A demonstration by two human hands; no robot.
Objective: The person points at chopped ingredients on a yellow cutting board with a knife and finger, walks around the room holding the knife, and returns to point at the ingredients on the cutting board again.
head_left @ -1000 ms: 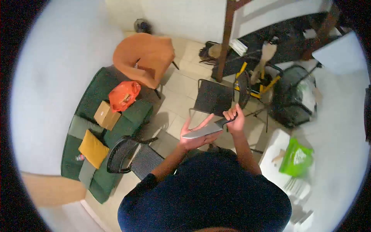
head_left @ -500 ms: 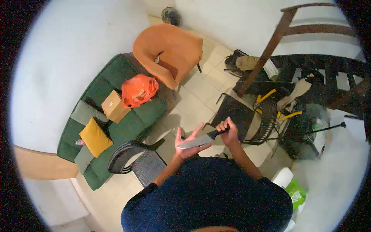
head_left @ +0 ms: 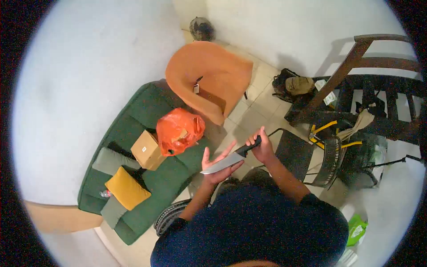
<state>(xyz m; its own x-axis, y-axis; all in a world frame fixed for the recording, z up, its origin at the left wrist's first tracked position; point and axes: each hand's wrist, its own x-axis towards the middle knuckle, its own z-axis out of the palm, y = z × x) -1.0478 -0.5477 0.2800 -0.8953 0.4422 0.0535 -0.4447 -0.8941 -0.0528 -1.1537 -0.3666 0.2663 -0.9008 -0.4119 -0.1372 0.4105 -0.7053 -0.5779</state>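
Observation:
A kitchen knife (head_left: 224,163) with a broad silver blade and a black handle is held out in front of my chest. My right hand (head_left: 262,147) is closed around the handle, thumb up along it. The blade points left and slightly down, lying across the palm of my left hand (head_left: 218,169). That hand is open, palm up, with its fingers spread beneath and beside the blade. Whether the blade rests on the palm or hovers just over it, I cannot tell.
A green sofa (head_left: 171,180) bears a red plastic bag (head_left: 180,129), a cardboard box (head_left: 148,150) and a yellow cushion (head_left: 128,188). Beyond it stands an orange armchair (head_left: 211,71). Dark chairs (head_left: 294,153) and a wooden bench frame (head_left: 338,80) are on the right.
The view has shifted, so the furniture appears lower and further right. My hands and the knife keep nearly the same pose, the blade still over my left palm.

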